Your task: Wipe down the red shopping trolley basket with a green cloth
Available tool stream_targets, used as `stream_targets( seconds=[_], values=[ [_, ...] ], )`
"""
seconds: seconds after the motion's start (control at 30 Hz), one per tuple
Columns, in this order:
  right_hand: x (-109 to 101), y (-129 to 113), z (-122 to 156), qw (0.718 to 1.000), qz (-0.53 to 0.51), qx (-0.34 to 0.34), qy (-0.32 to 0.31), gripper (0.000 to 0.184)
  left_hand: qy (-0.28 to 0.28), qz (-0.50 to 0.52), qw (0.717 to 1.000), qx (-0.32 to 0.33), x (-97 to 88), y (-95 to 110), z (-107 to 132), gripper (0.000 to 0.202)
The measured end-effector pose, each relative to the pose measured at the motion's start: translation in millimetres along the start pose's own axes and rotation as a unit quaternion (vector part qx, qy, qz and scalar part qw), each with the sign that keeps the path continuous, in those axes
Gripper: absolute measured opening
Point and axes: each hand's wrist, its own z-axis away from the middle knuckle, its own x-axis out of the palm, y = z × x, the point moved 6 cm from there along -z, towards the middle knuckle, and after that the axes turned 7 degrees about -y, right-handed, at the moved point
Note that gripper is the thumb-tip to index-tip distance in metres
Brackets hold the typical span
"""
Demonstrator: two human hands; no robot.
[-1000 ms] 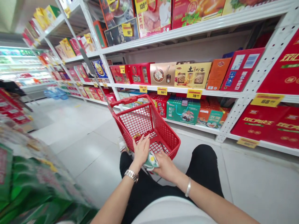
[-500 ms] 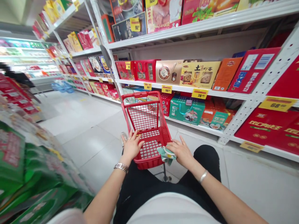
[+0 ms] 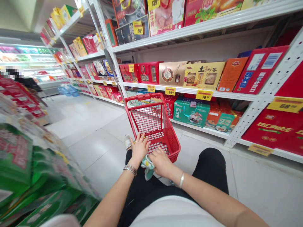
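A red mesh shopping basket on a wheeled pole [image 3: 151, 123] stands in front of me, tilted, with a long grey pull handle [image 3: 113, 74] rising from its far left corner. My left hand [image 3: 140, 149] lies on its near rim with the fingers spread. My right hand [image 3: 161, 162] presses a crumpled pale green patterned cloth [image 3: 147, 166] against the same rim, close to my left hand. The cloth's lower part hangs outside the basket. A silver watch [image 3: 130, 170] circles my left wrist and a silver bangle [image 3: 181, 180] my right. The basket's bottom is mostly hidden.
White metal shelves [image 3: 246, 97] with red and gold gift boxes and yellow price tags run along the right. A blurred stack of green boxes [image 3: 28, 176] fills the lower left. A tiled floor [image 3: 94, 148] lies between them, with a distant person [image 3: 26, 82] and lit refrigerated cases beyond.
My right hand has moved left from the basket's right side, bringing the cloth towards the near rim and my left hand. The basket has swung slightly, and the view has shifted.
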Motion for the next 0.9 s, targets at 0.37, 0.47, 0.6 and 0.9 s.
stream_targets(
  seconds=[0.37, 0.47, 0.6, 0.9],
  values=[
    [-20.9, 79.7, 49.1, 0.998, -0.046, 0.045, 0.021, 0.013, 0.005, 0.013, 1.0, -0.025, -0.4, -4.0, 5.9, 0.039],
    [-24.4, 92.4, 56.2, 0.995, -0.068, 0.032, 0.06, 0.009, 0.017, 0.016, 0.998, -0.053, -2.1, -4.9, 5.3, 0.045],
    [-20.8, 89.8, 53.6, 0.995, -0.059, 0.048, 0.07, 0.007, -0.01, 0.03, 0.998, -0.055, 0.2, -7.7, 0.0, 0.048],
    [-2.1, 33.9, 42.3, 0.995, -0.059, 0.062, 0.045, 0.033, -0.007, -0.005, 1.0, -0.016, -19.0, -47.5, -12.8, 0.046]
  ],
)
